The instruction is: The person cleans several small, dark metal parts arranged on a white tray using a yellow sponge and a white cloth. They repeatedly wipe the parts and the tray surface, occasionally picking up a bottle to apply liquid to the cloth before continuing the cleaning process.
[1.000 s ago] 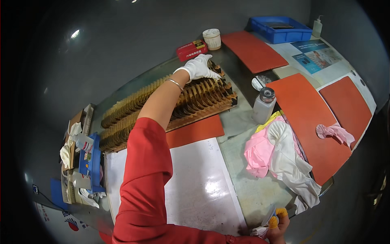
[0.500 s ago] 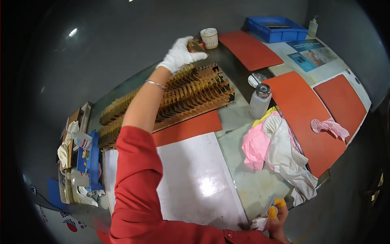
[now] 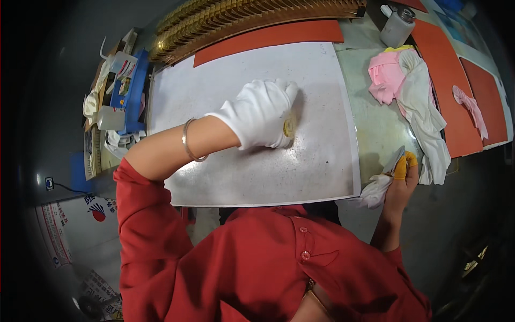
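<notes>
The left hand [image 3: 263, 115], in a white glove, is over the middle of a big white sheet [image 3: 230, 177] on the bench [image 3: 375, 131]. Its fingers are curled in and seem to grip a small yellowish piece [image 3: 289, 127]. Only a bit of the piece peeks out by the fingertips, on the side toward the bench's right edge. The glove hides the rest, so I cannot tell its whole shape, or if it touches the sheet.

The right hand [image 3: 406, 176] is at the bench's near edge, just past the sheet's near right corner. It has yellow covers on its fingertips. Its thumb and fingers pinch a white cloth [image 3: 377, 189]. A pointed grey bit sticks up there too, but I cannot tell what it is.

Near the bench's far edge is a long rack [image 3: 257, 20] full of thin, gold-brown pieces, with an orange mat [image 3: 273, 40] along its near side.

I think this step is holding one piece over the sheet. The hands are well apart. To use both on the piece, the next move calls for the right hand to come in over the sheet's near right corner, while the left grips softly but surely.
</notes>
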Tool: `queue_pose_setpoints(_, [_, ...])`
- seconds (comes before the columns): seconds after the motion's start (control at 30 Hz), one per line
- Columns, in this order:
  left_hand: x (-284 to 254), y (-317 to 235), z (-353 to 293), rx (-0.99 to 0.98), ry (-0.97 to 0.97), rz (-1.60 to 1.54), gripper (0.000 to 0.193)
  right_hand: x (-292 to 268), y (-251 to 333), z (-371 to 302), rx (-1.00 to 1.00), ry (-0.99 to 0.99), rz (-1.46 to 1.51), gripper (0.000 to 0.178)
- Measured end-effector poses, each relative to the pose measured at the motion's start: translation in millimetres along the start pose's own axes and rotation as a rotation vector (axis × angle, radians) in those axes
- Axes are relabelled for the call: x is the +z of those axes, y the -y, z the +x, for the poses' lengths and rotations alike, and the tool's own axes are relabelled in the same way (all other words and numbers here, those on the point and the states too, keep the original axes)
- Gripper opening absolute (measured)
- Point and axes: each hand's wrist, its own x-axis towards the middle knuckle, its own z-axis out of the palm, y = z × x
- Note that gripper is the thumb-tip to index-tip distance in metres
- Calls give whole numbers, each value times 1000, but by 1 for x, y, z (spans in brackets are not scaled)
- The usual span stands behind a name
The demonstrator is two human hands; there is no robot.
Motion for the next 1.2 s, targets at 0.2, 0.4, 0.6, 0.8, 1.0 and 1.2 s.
queue_pose_setpoints(0.2, [6, -8, 5, 59, -111, 9, 69, -4, -12, 3, -21, -5, 45, 17])
queue_pose_setpoints(0.4, [-1, 8, -19, -90, 256, 97, 78, -5, -12, 2, -10, 5, 28, 17])
queue_pose_setpoints(0.6, [25, 29, -42, -79, 15, 27, 91, -3, -13, 3, -7, -5, -28, 16])
queue_pose_setpoints(0.8, [35, 45, -65, -128, 178, 57, 108, -8, -14, 3, -10, -39, -50, 19])
queue_pose_setpoints(1.0, [57, 73, -98, -100, 25, 47, 111, -12, -19, 7, 6, -16, -17, 20])
queue_pose_setpoints(1.2, [65, 88, -134, -233, 72, 100, 121, -15, -20, 11, 11, -55, -97, 22])
